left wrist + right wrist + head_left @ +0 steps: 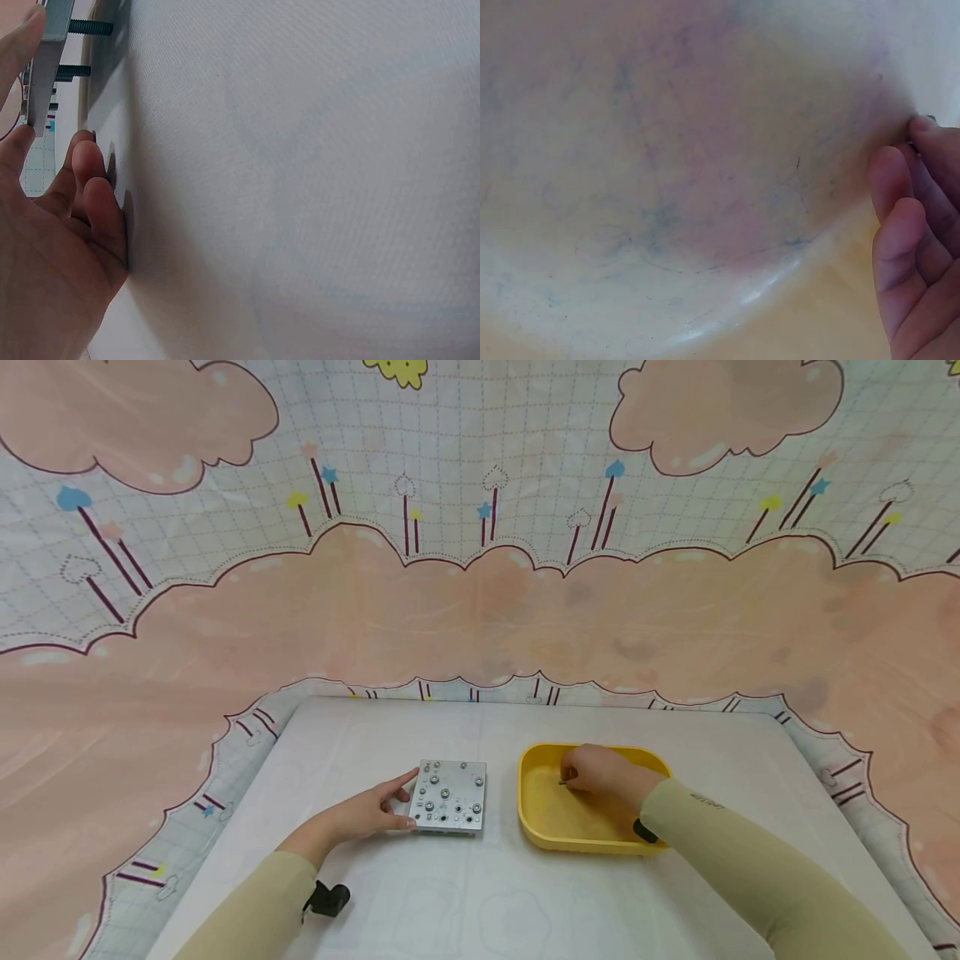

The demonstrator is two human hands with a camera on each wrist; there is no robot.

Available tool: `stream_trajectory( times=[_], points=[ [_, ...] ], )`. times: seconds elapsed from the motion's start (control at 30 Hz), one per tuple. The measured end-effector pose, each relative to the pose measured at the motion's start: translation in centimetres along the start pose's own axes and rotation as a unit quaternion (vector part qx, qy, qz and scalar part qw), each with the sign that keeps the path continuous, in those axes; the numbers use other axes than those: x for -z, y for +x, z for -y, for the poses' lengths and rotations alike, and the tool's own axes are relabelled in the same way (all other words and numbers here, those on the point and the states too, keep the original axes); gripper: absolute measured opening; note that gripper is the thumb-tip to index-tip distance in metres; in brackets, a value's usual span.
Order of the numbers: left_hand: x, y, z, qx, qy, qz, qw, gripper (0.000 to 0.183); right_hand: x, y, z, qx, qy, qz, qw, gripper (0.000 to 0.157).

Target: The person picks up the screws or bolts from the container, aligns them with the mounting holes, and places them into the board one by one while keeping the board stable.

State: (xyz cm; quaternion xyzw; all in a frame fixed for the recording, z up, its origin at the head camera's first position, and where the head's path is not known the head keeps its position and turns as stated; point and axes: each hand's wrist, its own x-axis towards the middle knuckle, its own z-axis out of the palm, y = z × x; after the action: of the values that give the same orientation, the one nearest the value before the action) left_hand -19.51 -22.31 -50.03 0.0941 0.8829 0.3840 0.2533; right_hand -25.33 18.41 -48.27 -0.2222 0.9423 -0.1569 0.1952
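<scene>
A square silver metal plate (447, 795) with several screws set in its top lies on the white table, left of the middle. My left hand (369, 810) holds it by the left side, forefinger at the far corner and thumb at the near corner. In the left wrist view, threaded screw ends (90, 28) stick out beneath the plate, and the other fingers curl close to the tabletop. Inside the yellow tray (547, 842), my right hand (600, 770) pinches a small dark metal piece (563, 782) between thumb and fingertips. Most of that piece is hidden by the fingers.
The tray stands to the right of the plate, with a strip of white table (501, 893) between them. A patterned cloth (480, 618) hangs behind the table and down its sides. Black wrist camera mounts (327, 899) sit at both cuffs.
</scene>
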Motion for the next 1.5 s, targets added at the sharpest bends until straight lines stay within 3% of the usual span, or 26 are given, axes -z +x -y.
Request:
stream_trajectory(
  times=[0.4,0.7,0.87,1.13,1.5],
  points=[
    [0.0,0.0,0.1,0.001,-0.005,-0.003,1.0,0.097,0.0,-0.6,0.4,-0.007,0.006,-0.001,1.0,0.015],
    [0.0,0.1,0.5,0.007,-0.004,-0.005,1.0,0.098,0.9,-0.9,0.4,0.01,0.023,-0.01,1.0,0.007],
    [0.0,0.1,0.5,0.002,0.001,-0.006,1.0,0.097,1.9,-0.9,0.6,0.025,0.058,-0.027,0.998,0.003],
    [-0.1,0.1,0.1,0.002,-0.001,-0.008,1.0,0.096,3.5,-0.9,1.4,0.034,0.13,-0.044,0.99,0.013],
    [-0.3,0.6,-0.2,0.002,0.003,-0.012,0.9999,0.097,4.7,-0.1,3.6,0.068,0.143,-0.053,0.986,0.014]
  ],
)
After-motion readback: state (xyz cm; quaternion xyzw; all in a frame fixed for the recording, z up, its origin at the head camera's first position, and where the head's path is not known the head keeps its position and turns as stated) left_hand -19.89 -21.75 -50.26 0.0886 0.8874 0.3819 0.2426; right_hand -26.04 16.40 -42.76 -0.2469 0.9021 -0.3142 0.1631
